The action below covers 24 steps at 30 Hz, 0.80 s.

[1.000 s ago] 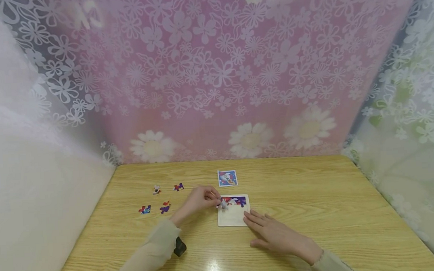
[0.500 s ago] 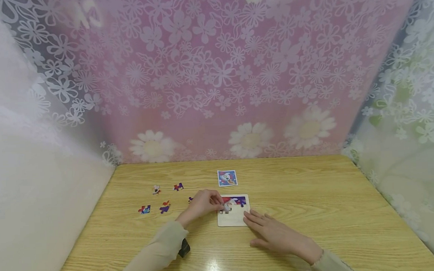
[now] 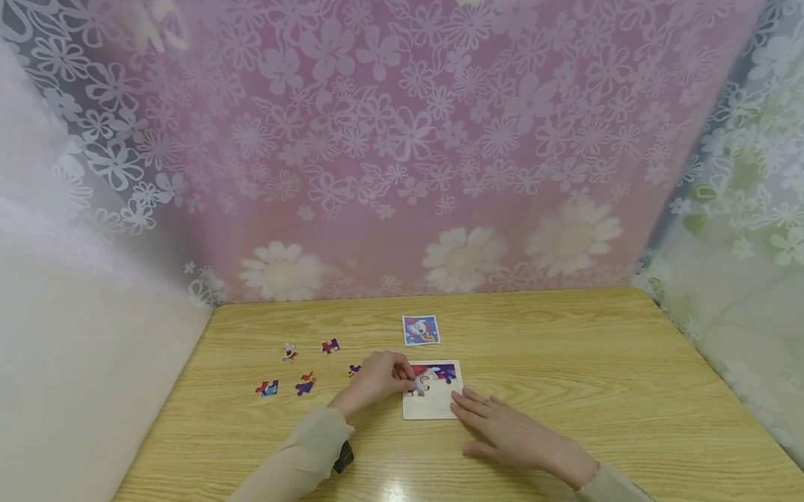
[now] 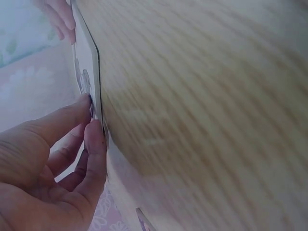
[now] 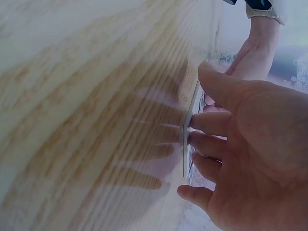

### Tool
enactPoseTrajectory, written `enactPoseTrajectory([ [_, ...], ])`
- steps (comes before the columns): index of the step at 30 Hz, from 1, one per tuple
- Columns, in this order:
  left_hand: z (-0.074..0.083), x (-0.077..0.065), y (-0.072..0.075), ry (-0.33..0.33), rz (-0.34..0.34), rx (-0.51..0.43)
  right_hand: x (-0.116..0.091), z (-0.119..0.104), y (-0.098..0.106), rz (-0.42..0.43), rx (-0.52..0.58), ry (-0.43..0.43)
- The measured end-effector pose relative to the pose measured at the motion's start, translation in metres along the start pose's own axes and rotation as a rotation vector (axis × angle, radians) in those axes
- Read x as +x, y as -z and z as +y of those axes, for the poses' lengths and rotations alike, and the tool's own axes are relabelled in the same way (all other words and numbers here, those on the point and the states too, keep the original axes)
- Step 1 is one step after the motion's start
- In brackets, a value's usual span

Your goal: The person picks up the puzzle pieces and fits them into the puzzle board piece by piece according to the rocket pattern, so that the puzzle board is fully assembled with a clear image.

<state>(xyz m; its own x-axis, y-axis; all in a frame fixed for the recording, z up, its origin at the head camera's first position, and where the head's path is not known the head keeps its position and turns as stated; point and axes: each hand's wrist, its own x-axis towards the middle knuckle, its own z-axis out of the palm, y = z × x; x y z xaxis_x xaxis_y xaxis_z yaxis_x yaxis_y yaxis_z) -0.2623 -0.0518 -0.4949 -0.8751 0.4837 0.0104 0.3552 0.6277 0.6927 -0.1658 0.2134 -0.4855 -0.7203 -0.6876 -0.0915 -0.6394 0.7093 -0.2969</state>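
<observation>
Piece (image 3: 418,389) pinched in nearly closed left hand (image 3: 377,376), lying just right of the grip, at left side of tray (image 3: 433,408); farther from right hand (image 3: 507,430), out touching the opposite edge.

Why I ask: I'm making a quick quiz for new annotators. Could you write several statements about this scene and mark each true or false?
1. The right hand is at the right edge of the puzzle board. True.
2. Placed pieces cover the whole board. False: its lower part is bare.
3. The picture card lies under the board. False: it lies apart on the table, beyond the board's far edge.
4. The left hand is at the board's left side. True.
5. The loose pieces in view lie right of the board. False: they lie to its left.
</observation>
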Motion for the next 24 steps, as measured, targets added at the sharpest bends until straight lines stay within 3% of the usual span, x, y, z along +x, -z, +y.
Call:
enactPoseTrajectory([
  [24, 0.0089, 0.0026, -0.0013, -0.059, -0.047, 0.052, 0.0005, -0.0030, 0.0052, -0.028, 0.025, -0.018],
])
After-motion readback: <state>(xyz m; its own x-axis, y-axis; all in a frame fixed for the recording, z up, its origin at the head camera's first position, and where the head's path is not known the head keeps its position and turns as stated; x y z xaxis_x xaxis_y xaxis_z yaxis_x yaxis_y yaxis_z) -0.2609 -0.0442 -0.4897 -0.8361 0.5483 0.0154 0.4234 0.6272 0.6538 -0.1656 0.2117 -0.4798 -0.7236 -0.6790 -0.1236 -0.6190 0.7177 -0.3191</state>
